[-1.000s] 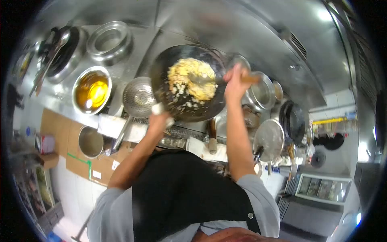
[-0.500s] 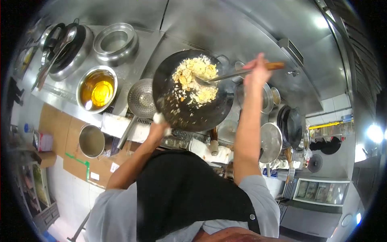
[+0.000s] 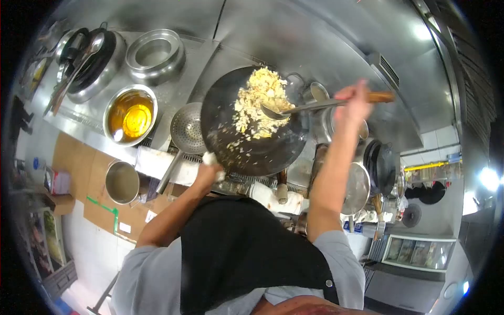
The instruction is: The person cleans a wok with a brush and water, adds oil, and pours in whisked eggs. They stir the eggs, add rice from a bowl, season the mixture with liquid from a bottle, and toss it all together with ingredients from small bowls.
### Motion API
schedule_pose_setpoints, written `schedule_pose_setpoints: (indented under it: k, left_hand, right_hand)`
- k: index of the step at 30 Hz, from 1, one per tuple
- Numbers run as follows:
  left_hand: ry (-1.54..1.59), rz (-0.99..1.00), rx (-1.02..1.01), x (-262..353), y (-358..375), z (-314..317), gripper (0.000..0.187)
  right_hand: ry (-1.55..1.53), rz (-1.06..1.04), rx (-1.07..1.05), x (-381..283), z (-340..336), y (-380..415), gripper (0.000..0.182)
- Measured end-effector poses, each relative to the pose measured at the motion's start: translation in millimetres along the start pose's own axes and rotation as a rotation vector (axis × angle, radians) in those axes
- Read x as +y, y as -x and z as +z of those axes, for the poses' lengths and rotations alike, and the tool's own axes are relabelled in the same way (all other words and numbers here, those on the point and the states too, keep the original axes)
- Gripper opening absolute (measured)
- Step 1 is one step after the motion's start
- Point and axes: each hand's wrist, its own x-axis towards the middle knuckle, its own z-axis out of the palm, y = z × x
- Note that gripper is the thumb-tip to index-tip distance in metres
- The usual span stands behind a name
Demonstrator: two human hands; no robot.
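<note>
A large dark wok [image 3: 247, 157] holds yellow and white food pieces [image 3: 257, 100], heaped toward its far side, with bits scattered lower down. My left hand [image 3: 209, 174] is closed on a white cloth [image 3: 214, 163] at the wok's near left rim. In my right hand [image 3: 356, 102] is the handle of a metal ladle [image 3: 275, 112]; its wooden end sticks out past my fingers on the right. The bowl of the ladle touches the food inside the wok.
Left of the wok are a perforated strainer [image 3: 187, 128], a bowl of yellow oil [image 3: 130, 137] and stacked metal pots [image 3: 152, 55]. A metal pot [image 3: 122, 182] stands lower left. To the right are a strainer pan [image 3: 357, 189] and dark woks [image 3: 382, 167].
My right hand and the ladle have moved to the right. The food in the wok has shifted up and right and is more heaped. My left hand keeps its hold at the rim.
</note>
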Motion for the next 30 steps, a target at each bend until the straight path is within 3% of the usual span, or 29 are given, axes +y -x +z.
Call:
schedule_pose_setpoints:
  k: [3,4,5,6,7,9,10,12,14,15,17,19,21,23,24,27,30]
  left_hand:
    - [-0.099,0.025,0.027,13.8,25.1,-1.0,0.035]
    - [0.132,0.030,-0.010,32.3,24.2,20.0,0.025]
    - [0.062,0.014,-0.018,77.7,34.6,43.1,0.017]
    - [0.173,0.064,-0.019,68.5,0.2,60.6,0.018]
    - [0.119,-0.021,-0.024,80.1,-15.7,68.8,0.020]
    - [0.106,-0.012,0.008,54.6,-51.6,71.4,0.021]
    - [0.109,0.000,-0.009,52.3,-47.5,65.7,0.024]
    - [0.098,0.011,-0.049,28.0,-20.1,38.6,0.032]
    - [0.093,0.001,-0.006,-17.8,-13.6,0.8,0.034]
    - [0.096,0.003,0.011,-12.6,-4.0,3.6,0.030]
    - [0.118,0.014,0.066,24.9,36.4,17.5,0.023]
    - [0.166,-0.008,-0.043,65.8,20.3,53.6,0.017]
    - [0.140,-0.075,-0.053,88.5,-14.8,79.2,0.018]
    - [0.072,-0.061,-0.006,63.7,-44.5,78.6,0.017]
    - [0.038,-0.034,0.009,64.2,-32.0,72.7,0.018]
    - [0.135,0.071,-0.009,7.5,-10.0,24.0,0.027]
    - [0.101,0.112,0.077,9.5,32.7,5.7,0.029]
  right_hand:
    - [-0.254,0.059,-0.063,-78.3,-21.8,24.9,0.048]
    - [-0.281,0.064,-0.105,-72.8,-27.8,34.0,0.046]
    - [-0.310,0.066,-0.148,-60.9,-33.5,41.3,0.043]
    - [-0.205,0.090,-0.010,-27.0,-18.1,49.1,0.040]
    - [-0.096,0.109,0.130,17.6,5.9,59.5,0.036]
    - [-0.168,0.097,-0.039,85.1,32.9,70.4,0.029]
    - [-0.122,0.060,-0.037,83.8,37.0,53.0,0.028]
    - [-0.022,-0.007,-0.011,62.2,28.4,16.5,0.026]
    - [-0.021,-0.015,0.022,6.2,6.4,-0.4,0.036]
    - [-0.003,-0.024,0.023,-22.8,-2.8,1.8,0.041]
    - [-0.288,0.044,-0.182,-62.0,-26.8,23.3,0.043]
    - [-0.300,0.029,-0.192,-46.2,-36.8,50.7,0.039]
    - [0.008,0.064,0.093,19.5,5.2,79.0,0.037]
    - [-0.065,0.059,-0.070,77.7,26.2,82.2,0.034]
    - [-0.057,0.028,-0.060,76.1,30.4,62.3,0.034]
    - [-0.050,-0.036,-0.012,24.1,13.8,8.0,0.036]
    - [-0.214,0.055,-0.072,-72.7,-10.0,21.9,0.047]
